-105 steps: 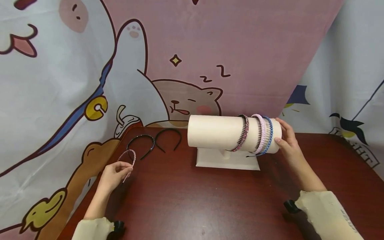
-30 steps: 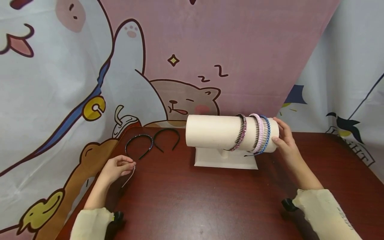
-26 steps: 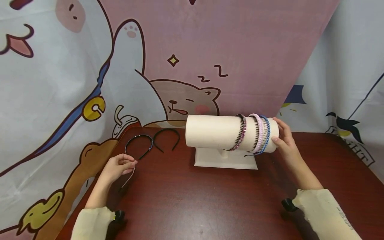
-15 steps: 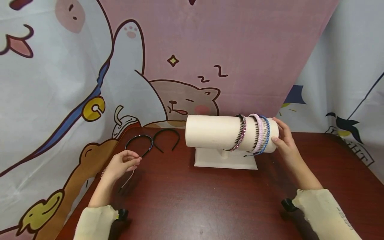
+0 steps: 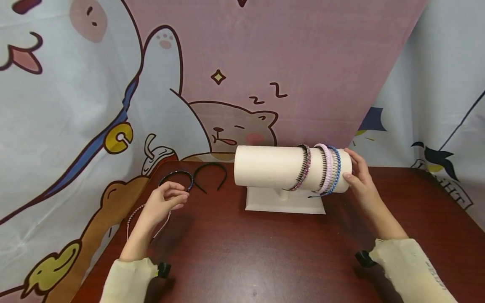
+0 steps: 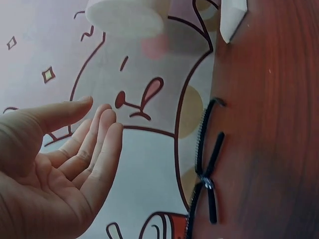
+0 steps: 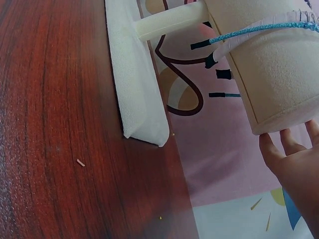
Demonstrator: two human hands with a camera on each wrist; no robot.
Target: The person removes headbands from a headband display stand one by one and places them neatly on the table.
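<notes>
My left hand [image 5: 164,201] is at the table's left side, fingers relaxed and apart, holding nothing; the left wrist view shows its bare palm. Beneath it, a thin pink braided headband [image 5: 133,213] rests on the table, partly covered by the hand and forearm. Just beyond are a dark beaded headband [image 5: 174,171] and a plain black headband [image 5: 212,163]. My right hand [image 5: 361,179] grips the right end of a cream headband display stand [image 5: 269,166], thumb in front. Around its roll sit a dark pink sparkly headband [image 5: 308,168], a pale pink headband [image 5: 329,168] and a blue headband [image 5: 337,168].
The stand's flat base [image 5: 265,204] sits on the dark red wooden table [image 5: 246,252]. Behind the table hangs a cartoon-printed cloth [image 5: 322,63], which also runs along the left side. A tiny pale scrap [image 7: 80,163] lies on the wood in the right wrist view.
My left hand lowered the pink headband to the table, let it go, then moved right and away toward the dark headbands. The right hand has kept its grip on the stand.
</notes>
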